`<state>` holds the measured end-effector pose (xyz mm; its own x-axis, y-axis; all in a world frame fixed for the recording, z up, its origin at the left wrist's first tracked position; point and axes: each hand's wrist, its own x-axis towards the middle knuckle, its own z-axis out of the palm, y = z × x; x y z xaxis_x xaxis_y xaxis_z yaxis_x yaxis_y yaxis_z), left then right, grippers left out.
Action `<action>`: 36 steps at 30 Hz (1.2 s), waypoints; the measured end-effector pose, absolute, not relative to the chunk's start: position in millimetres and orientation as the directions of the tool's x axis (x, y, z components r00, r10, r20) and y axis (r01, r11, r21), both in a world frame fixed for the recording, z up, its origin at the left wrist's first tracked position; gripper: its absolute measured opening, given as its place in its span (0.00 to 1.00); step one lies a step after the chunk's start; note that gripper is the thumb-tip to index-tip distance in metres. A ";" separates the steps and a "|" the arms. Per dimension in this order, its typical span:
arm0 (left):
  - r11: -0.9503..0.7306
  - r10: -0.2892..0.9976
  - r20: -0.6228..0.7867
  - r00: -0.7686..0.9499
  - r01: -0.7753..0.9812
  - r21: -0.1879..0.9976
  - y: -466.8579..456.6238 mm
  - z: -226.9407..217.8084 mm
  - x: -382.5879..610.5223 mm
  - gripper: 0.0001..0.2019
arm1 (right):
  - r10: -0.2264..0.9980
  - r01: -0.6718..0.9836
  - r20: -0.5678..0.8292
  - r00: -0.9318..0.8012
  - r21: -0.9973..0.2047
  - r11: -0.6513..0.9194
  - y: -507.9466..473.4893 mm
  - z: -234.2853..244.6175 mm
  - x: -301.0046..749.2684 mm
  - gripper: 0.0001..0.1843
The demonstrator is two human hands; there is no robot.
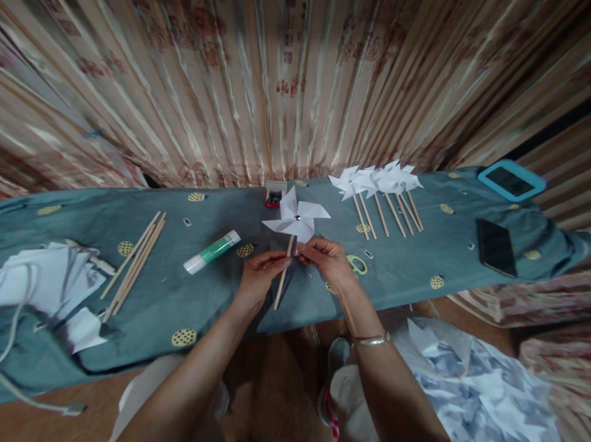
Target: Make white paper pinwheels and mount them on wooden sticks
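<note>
I hold a white paper pinwheel [296, 219] on a thin wooden stick [282, 281] above the blue-grey cloth table [171, 293]. My left hand [261, 274] is closed round the stick just below the wheel. My right hand [326, 257] pinches at the back of the wheel near its silver centre pin. A green-and-white glue stick [211, 251] lies left of my hands. Green-handled scissors [357, 264] sit partly hidden behind my right hand.
Several finished pinwheels [378, 186] lie at the back right. Loose wooden sticks [135, 264] and a pile of white paper [46, 279] with a white cable are at left. A small red box [273, 196], a dark phone [497, 247] and a blue-framed tablet [511, 180] are also on the table.
</note>
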<state>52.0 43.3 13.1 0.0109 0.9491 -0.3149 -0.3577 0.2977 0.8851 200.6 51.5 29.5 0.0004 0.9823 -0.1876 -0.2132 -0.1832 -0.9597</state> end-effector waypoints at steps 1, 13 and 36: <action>0.295 0.951 -0.309 0.018 -0.357 0.886 43.3 13.1 52.2 0.15 | 0.982 -0.208 -0.188 0.006 -0.961 -0.183 51.8 29.0 200.1 0.18; 0.311 0.943 -0.332 0.001 -0.357 0.881 42.6 11.0 49.3 0.17 | 0.993 -0.027 -0.072 0.092 -0.997 -0.069 46.0 30.7 204.0 0.22; 0.411 0.908 -0.372 0.193 -0.236 0.881 33.6 16.4 45.5 0.15 | 0.953 -0.349 -0.210 0.220 -0.929 -0.125 50.4 38.8 225.8 0.26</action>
